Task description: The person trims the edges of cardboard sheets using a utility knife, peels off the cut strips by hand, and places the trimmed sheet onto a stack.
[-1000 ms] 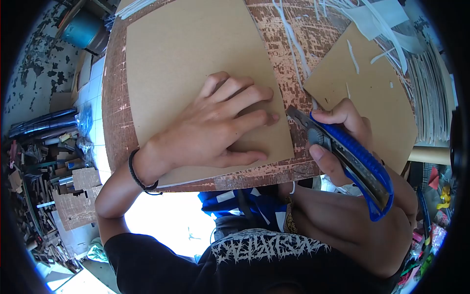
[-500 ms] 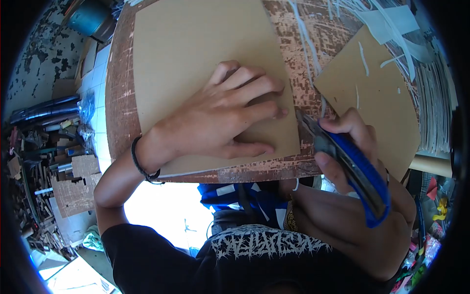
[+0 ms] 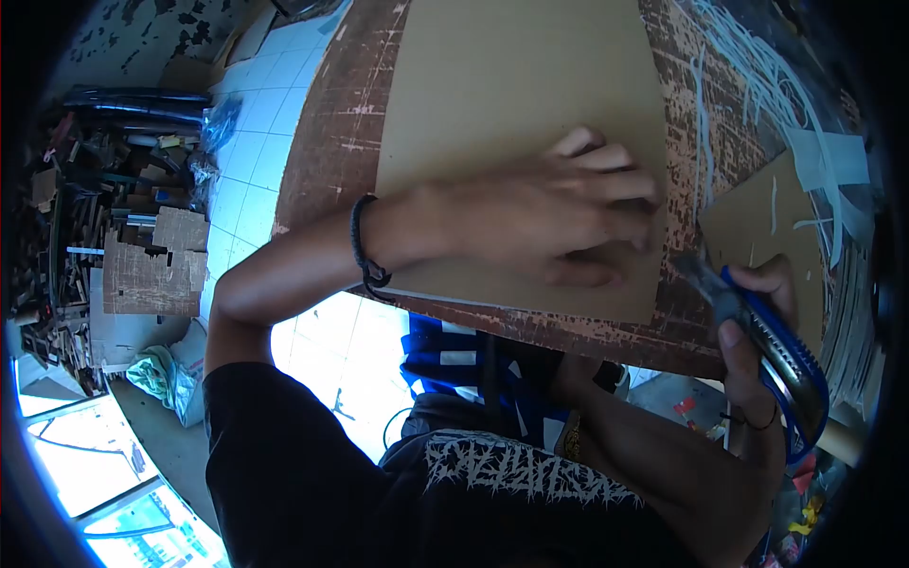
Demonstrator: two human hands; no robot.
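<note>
Right hand (image 3: 743,364): closed round a blue utility knife (image 3: 784,358); blade tip just beside the cardboard sheet's right edge, contact unclear
Left hand (image 3: 559,218): palm down on the sheet, fingers spread and bent, gripping nothing
Cardboard sheet (image 3: 511,104): left of the knife; long axis running away from the desk's (image 3: 331,161) near edge
White strips (image 3: 757,71): toward the desk's far right corner
</note>
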